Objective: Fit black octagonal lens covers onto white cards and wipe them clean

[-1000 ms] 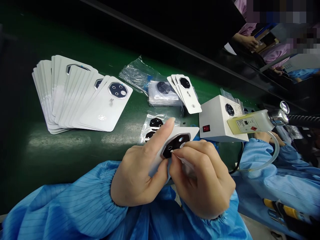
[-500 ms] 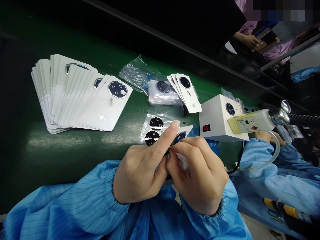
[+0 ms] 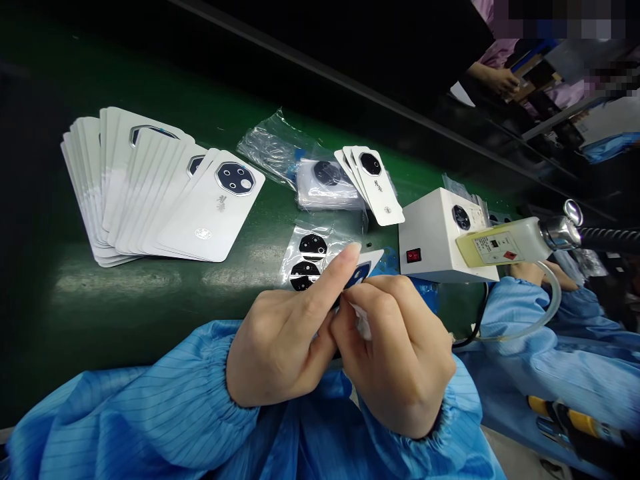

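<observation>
Between my hands, low in front of me, is a white phone back cover (image 3: 372, 259) with a dark blue camera panel, mostly hidden by fingers. My left hand (image 3: 283, 347) grips it from the left, index finger stretched out above it. My right hand (image 3: 400, 353) is closed, its thumb and fingertips pinched together at the camera panel; what the tips hold is hidden. Something whitish shows under the right fingers. Just beyond my left hand lies a clear sheet (image 3: 291, 257) bearing black camera-shaped pieces (image 3: 313, 247).
A fanned stack of white back covers (image 3: 200, 213) lies left. Clear plastic bags (image 3: 277, 143) and a few more covers (image 3: 383, 193) lie behind. At right stand a white box (image 3: 425, 230) with a red switch and a bottle of yellowish liquid (image 3: 500, 245). A co-worker's blue sleeve (image 3: 520, 313) is beyond.
My right hand has shifted slightly downward and its fingers have moved a little at the camera panel. The cover has tilted slightly. My left hand is nearly still.
</observation>
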The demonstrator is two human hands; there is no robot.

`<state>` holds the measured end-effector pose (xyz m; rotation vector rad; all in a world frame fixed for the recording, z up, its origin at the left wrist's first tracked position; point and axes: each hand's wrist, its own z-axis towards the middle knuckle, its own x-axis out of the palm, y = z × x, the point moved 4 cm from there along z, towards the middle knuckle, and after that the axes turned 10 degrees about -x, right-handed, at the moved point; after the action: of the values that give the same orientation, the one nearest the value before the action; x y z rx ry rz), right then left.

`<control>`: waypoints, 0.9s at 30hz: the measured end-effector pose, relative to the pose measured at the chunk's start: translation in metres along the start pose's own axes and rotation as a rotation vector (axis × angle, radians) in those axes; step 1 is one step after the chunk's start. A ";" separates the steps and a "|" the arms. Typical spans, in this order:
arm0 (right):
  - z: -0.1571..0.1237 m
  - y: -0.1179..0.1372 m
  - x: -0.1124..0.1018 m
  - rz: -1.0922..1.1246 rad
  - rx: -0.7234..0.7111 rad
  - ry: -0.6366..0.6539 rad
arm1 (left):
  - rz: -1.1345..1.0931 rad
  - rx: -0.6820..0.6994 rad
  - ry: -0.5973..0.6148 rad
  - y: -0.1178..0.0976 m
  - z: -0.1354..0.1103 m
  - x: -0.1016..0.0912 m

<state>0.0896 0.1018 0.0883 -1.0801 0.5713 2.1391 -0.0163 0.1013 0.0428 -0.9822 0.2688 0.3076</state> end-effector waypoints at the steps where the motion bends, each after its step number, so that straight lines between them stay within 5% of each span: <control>1: 0.000 0.000 0.000 -0.001 -0.001 -0.004 | 0.002 -0.007 0.005 0.000 0.000 0.000; 27: 0.003 0.001 -0.002 0.046 -0.027 0.045 | -0.101 -0.073 0.036 -0.001 0.003 -0.003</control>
<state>0.0879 0.1022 0.0919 -1.1427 0.5954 2.1724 -0.0184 0.1030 0.0460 -1.0704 0.2416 0.2090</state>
